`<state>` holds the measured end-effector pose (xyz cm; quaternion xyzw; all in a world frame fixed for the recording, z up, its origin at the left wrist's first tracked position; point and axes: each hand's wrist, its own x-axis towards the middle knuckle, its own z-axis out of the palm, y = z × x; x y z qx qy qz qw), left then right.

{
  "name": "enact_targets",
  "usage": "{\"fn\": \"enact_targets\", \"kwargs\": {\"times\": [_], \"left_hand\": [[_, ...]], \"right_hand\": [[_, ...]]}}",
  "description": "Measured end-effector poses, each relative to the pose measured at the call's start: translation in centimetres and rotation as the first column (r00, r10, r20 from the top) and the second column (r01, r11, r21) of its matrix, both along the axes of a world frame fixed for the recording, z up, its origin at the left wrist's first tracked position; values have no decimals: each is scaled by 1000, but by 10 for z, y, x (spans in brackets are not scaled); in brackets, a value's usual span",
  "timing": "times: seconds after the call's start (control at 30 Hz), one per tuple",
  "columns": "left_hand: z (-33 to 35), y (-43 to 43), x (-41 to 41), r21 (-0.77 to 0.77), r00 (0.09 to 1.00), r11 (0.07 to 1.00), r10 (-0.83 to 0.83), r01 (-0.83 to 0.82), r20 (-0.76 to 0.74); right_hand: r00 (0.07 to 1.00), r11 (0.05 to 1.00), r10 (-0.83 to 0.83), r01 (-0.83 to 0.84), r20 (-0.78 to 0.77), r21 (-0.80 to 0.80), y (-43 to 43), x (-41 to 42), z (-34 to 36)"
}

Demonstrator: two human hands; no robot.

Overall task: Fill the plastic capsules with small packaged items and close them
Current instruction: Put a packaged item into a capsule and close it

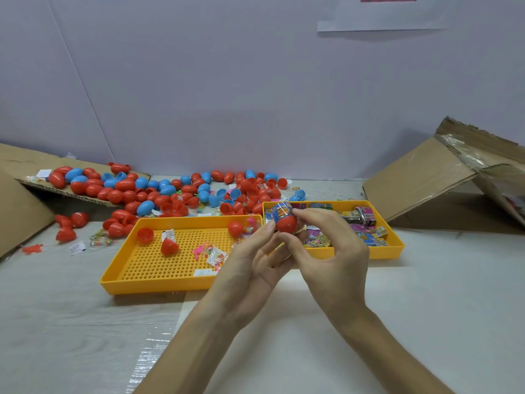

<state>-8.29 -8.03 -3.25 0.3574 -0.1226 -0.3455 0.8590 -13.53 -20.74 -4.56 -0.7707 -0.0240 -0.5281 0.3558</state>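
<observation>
Head view: a red half (pixel 287 224) is held up over the gap between the two trays. It is pinched at its side by the left hand (pixel 250 260), whose other fingers are loosely curled. A blue packet (pixel 281 211) sits in its mouth and sticks out (not seated). The packet is gripped by the right hand (pixel 332 251), forefinger on top and thumb under the half. No second half is held, so closing is not yet done. Many closed capsules (pixel 170 191) are piled behind. Open halves (pixel 169 247) in the left tray (pixel 119 282) and packets in the right tray (pixel 395 245) remain, so much is judged left.
</observation>
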Motion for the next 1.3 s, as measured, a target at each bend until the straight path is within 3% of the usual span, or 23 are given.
{"fn": "enact_targets", "kwargs": {"times": [0.47, 0.8, 1.3], "left_hand": [[-2, -1, 2, 33, 997, 999, -45, 43, 60], [-2, 1, 1, -35, 999, 999, -27, 28, 20], [-6, 1, 0, -26, 997, 998, -62, 64, 39]], "right_hand": [[1000, 1000, 13, -13, -3, -29, -3, 0, 3], [986, 989, 144, -146, -82, -19, -10, -4, 10], [997, 997, 75, -75, -4, -13, -8, -2, 7]]}}
